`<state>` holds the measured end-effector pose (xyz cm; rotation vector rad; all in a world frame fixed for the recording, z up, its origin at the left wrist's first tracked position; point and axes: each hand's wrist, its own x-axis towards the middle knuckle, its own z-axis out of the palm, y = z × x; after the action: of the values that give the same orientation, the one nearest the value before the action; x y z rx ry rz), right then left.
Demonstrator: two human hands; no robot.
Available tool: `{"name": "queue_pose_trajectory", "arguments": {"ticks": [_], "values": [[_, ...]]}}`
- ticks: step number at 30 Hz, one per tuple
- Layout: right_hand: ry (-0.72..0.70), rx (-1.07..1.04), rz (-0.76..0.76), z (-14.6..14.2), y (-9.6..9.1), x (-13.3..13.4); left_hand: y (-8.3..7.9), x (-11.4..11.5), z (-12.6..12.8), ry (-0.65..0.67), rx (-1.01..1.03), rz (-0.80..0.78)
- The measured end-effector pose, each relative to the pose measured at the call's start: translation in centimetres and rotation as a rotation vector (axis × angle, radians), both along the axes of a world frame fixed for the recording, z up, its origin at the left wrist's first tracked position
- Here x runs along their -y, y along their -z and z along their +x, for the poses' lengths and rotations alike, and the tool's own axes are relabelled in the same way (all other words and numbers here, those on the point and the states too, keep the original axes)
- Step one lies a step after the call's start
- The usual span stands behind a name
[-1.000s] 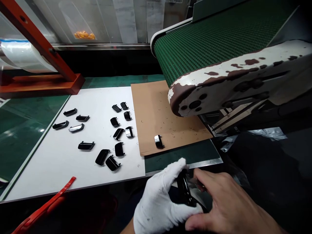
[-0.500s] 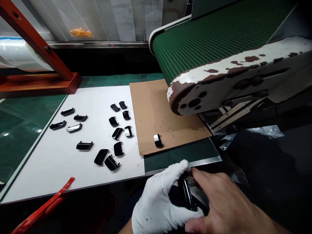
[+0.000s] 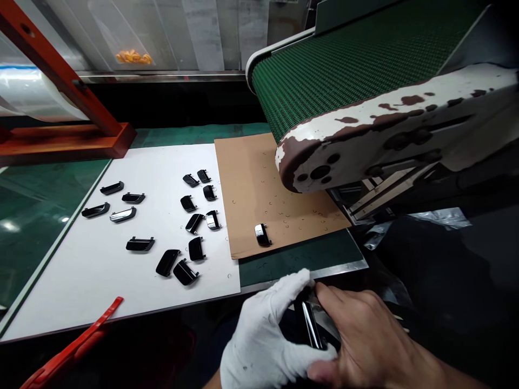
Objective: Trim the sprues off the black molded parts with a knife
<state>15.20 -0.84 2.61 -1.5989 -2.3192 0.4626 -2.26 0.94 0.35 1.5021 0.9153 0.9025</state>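
Now the white-gloved left hand (image 3: 265,335) clasps a glossy black elongated piece (image 3: 311,324). The bare right hand (image 3: 367,329) adjoins; its grip I cannot tell.

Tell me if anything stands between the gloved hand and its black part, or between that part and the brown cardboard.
Nothing visible does: the gloved left hand grips the glossy black part. Between it and the brown cardboard lie a metal edge and a green tabletop strip; no upright obstacle shows.

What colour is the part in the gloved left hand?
The held part is glossy black, seen in the head view.
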Motion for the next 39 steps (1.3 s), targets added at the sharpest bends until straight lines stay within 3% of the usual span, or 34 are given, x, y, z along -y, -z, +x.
{"name": "queue_pose_trajectory", "arguments": {"ticks": [5,19,29,34,39], "values": [[-0.019,-0.003,0.015,0.1,0.2,0.0,0.0,0.0,0.1,-0.006,-0.003,0.016],[-0.051,0.02,0.282,0.1,0.8,0.2,-0.5,0.0,0.5,-0.056,0.055,-0.093],[-0.087,-0.011,0.287,0.2,1.2,0.4,-0.5,-0.1,0.6,-0.056,0.051,-0.166],[-0.12,-0.129,0.235,0.1,1.3,0.3,-0.1,-0.1,0.9,-0.023,0.138,-0.319],[0.035,-0.358,0.25,-0.5,0.8,0.2,1.6,0.0,1.1,-0.041,0.317,-0.39]]}}
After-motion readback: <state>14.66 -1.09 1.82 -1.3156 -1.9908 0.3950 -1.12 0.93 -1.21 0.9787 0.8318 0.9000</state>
